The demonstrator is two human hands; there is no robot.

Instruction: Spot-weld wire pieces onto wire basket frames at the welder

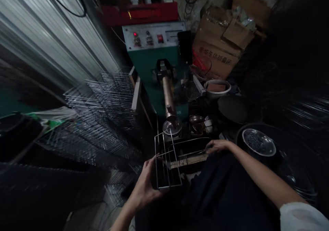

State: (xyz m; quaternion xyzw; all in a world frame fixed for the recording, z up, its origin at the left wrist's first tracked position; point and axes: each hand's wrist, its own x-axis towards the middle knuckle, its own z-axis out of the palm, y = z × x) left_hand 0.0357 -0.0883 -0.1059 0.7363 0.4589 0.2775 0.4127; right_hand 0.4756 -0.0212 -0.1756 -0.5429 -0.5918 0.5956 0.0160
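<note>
My left hand (146,185) grips a small rectangular wire rack (179,172) by its left and lower side, its thin silver bars tilted up toward the machine. The rack's far end reaches just below the nozzle of a green spot-welding-like machine (144,61). To the right, my right hand (217,146) has its fingers closed on a thin metal wire (191,141); exactly how it is pinched is too dark to see. A light wooden strip (191,161) lies between my hands. Under the machine's copper-coloured arm (167,92) sits a clear round bowl (171,128).
Stacked wire racks (102,104) crowd the left side. A metal bowl of small parts (258,142) stands on the right. Behind it are a dark round pan (232,108), a white basin (218,93) holding a brick-coloured block, and a cardboard box (216,42).
</note>
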